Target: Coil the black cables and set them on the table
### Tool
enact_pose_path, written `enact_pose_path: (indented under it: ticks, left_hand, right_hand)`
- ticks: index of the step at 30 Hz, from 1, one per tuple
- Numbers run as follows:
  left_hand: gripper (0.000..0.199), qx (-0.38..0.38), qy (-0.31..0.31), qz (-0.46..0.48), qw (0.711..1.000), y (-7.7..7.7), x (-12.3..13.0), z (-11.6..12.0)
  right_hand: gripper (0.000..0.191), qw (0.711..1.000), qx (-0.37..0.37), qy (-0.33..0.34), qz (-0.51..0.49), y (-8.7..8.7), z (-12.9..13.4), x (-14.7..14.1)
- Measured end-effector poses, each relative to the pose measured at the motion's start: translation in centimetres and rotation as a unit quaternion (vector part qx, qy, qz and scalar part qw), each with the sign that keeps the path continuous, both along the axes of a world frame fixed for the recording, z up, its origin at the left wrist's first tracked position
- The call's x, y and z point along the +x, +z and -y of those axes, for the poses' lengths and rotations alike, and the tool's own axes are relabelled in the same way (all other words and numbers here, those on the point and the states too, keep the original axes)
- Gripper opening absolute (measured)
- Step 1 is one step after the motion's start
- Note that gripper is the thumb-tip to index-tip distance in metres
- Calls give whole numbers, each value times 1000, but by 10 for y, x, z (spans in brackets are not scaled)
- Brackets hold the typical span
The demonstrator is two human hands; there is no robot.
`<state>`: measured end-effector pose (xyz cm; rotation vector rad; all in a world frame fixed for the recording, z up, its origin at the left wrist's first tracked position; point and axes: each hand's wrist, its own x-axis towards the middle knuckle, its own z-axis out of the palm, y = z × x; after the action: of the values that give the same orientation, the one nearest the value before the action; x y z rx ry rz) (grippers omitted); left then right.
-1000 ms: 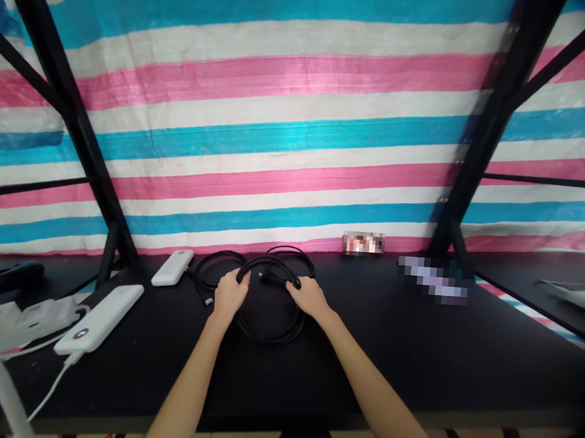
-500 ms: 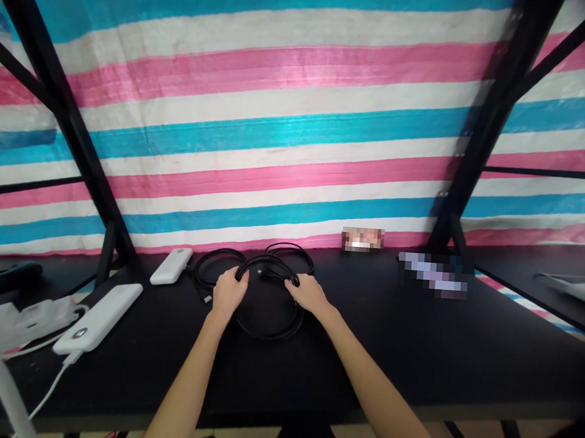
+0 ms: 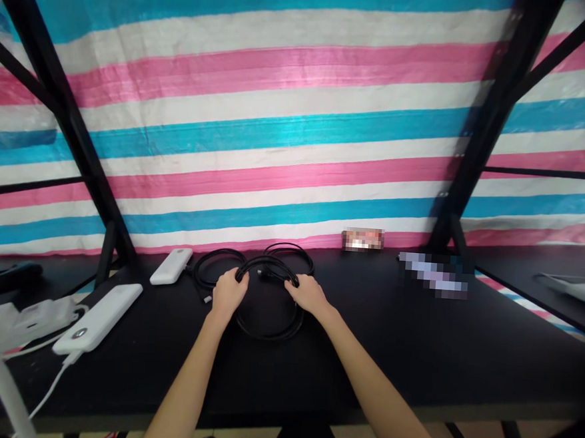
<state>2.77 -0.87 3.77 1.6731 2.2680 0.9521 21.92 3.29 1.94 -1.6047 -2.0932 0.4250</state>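
Observation:
A coiled black cable [image 3: 269, 337] is gripped between my two hands, its near loop hanging low over or resting on the black table. My left hand [image 3: 230, 289] is closed round the left side of the coil. On the right side, my right hand [image 3: 310, 292] pinches the coil between thumb and fingers. Just behind lie two more black cable coils, one at the left [image 3: 220, 252] and one at the right [image 3: 293, 247]. A small cable plug [image 3: 207, 300] rests beside my left hand.
Two white power banks lie at the left, one at the back [image 3: 171, 266] and one nearer [image 3: 99, 319] with a white cable [image 3: 53, 389]. A white power strip [image 3: 25, 320] holds several plugs. Two blurred items sit at the back right. Behind the table [image 3: 389, 339] hangs a striped sheet [image 3: 289, 125].

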Motion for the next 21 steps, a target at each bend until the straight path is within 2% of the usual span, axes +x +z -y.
enact_pose_path:
  ticks: [15,21]
  left_hand:
    - [28,-27,0,-23,999,1,0,-1]
    - [28,-59,1,-48,997,-4,-2,-3]
  right_hand:
    - [27,1000,-6,4,4,1,0,0]
    - [25,1000,-17,6,12,2,1,1]
